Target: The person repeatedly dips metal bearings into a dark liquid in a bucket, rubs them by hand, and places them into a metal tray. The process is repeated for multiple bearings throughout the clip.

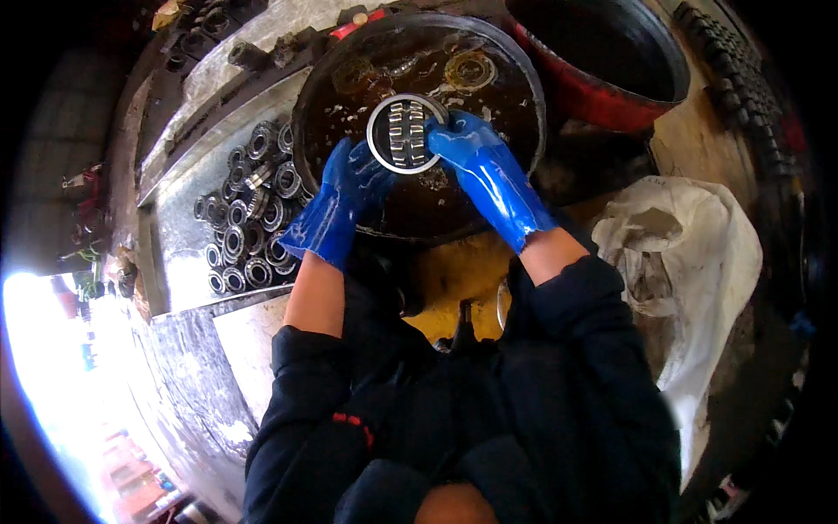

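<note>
Over the round drum (pixel 303 96) of dark brown liquid, I hold up a silvery roller bearing (pixel 406 134). Its outer ring faces me, and two rows of rollers show inside, turned crosswise to the ring. My right hand (pixel 480 157), in a blue rubber glove, grips the ring's right edge, thumb and fingers closed on it. My left hand (pixel 349 188), gloved alike, is at the lower left edge; its fingers reach against and partly behind the ring, where the tips are hidden. Another ring-shaped bearing (pixel 470 70) lies in the liquid near the far rim.
A heap of small bearings (pixel 253 210) covers part of the metal tabletop (pixel 179 236) on the left. A red tub (pixel 611 105) with a dark inside stands at far right. A crumpled white sack (pixel 707 244) lies to the right; dark metal parts (pixel 733 70) line the far right.
</note>
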`<state>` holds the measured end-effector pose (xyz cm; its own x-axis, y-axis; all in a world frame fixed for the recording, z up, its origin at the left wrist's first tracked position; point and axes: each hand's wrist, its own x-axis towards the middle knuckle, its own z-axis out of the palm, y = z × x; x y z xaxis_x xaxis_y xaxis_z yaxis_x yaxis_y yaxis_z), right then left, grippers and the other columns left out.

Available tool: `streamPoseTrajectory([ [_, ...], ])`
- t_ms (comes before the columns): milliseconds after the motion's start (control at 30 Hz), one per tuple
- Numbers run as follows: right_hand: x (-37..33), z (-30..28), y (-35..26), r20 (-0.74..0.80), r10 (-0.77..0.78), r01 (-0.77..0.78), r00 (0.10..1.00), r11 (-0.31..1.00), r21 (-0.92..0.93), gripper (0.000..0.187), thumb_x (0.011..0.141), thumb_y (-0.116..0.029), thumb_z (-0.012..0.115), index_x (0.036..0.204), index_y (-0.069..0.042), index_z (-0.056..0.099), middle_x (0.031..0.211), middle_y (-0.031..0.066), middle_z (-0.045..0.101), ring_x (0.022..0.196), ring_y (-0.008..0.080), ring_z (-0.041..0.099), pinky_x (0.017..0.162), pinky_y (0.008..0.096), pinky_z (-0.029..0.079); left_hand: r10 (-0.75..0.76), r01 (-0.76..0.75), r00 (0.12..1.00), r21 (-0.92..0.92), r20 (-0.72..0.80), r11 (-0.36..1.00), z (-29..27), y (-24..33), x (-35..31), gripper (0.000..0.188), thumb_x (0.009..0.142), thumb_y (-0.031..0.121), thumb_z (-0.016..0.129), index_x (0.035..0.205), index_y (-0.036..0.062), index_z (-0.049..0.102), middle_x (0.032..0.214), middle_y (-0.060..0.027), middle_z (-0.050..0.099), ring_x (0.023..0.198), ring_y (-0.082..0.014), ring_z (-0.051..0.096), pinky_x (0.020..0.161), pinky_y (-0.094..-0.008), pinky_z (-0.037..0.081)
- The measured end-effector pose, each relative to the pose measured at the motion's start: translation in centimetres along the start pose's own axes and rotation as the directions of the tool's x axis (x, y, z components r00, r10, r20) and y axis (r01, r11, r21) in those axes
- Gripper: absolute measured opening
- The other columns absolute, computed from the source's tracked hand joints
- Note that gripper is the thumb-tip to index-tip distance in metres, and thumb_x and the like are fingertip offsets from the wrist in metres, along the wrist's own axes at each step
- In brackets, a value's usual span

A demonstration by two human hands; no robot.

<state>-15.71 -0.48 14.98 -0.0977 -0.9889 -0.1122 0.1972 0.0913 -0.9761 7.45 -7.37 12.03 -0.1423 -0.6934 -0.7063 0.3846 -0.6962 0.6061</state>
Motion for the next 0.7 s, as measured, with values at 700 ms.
streamPoseTrajectory([
  [700,0.9,3.1,-0.5,0.223,0.181,-0.193,0.958,0.981,0.034,0.051,0.090,-0.020,0.072,0.131,0.007,0.061,0.117,0.0170,0.071,0.106,0.0204,0.067,0.096,0.0328,0.052,0.264,-0.159,0.872,-0.272,0.413,0.949,-1.6,-0.5,2.2,0.041,0.106,0.035,0.043,0.118,0.0070,0.070,0.113,-0.0125,0.074,0.097,-0.0299,0.071,0.092,-0.0466,0.058],
])
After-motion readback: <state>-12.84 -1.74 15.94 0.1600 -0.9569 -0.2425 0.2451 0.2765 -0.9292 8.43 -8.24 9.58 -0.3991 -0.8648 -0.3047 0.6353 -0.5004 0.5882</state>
